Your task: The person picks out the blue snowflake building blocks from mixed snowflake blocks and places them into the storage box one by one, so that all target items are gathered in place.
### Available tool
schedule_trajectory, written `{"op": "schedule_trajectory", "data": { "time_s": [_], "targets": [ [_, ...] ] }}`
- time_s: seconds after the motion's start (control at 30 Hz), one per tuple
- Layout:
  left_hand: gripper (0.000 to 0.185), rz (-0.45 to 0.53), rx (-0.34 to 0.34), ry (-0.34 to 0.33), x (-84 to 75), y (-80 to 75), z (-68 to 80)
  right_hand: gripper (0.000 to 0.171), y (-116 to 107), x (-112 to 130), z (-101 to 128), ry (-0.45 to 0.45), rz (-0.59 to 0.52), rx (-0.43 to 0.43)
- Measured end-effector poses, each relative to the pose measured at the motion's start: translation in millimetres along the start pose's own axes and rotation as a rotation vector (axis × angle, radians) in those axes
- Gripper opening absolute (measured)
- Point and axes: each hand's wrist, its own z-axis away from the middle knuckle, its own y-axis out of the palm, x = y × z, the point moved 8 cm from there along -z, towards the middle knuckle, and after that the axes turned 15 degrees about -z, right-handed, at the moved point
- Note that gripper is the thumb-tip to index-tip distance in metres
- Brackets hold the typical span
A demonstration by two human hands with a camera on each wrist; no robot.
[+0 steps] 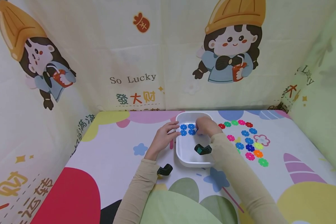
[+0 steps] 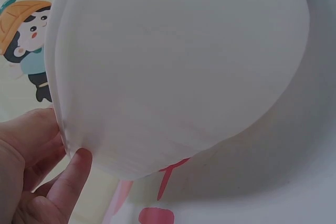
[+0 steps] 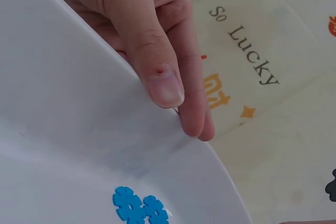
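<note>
Left of the white tray [image 1: 187, 153], the left hand [image 1: 163, 137] reaches forward, fingers and thumb extended against its left rim. The tray's long axis runs away from the person. Blue flower-shaped pieces [image 1: 191, 132] lie inside, in two rows across it. The right hand [image 1: 206, 126] bends down over the tray's right side, fingers bunched; whether they pinch anything cannot be told. Assorted coloured pieces [image 1: 250, 148] lie right of the tray.
</note>
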Motion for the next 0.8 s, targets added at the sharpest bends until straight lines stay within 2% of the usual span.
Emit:
{"op": "schedule_trajectory", "data": {
  "time_s": [0.8],
  "targets": [
    [0.039,-0.004,0.001,0.000,0.1,0.5,0.2,0.030,-0.2,0.6,2.4,-0.034,0.069,-0.047]
  ]
}}
